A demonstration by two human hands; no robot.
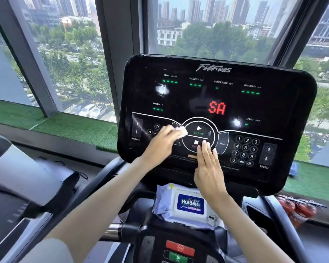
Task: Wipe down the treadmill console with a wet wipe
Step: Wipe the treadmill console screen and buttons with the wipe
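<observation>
"Fitness" console [273, 114], red "SA"; "HuiBaiLi" pack [184, 204] below; label's smaller print unreadable.

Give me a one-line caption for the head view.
Left hand wipes treadmill console with wet wipe; right hand rests flat beside it.

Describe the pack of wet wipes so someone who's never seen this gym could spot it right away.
Find the black treadmill console by the window. On the ledge just under its lower edge lies the pack of wipes, soft and pale. Its blue label with white lettering sets it apart from the dark parts around it.

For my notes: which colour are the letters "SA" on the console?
Red, seen in the head view.
</observation>
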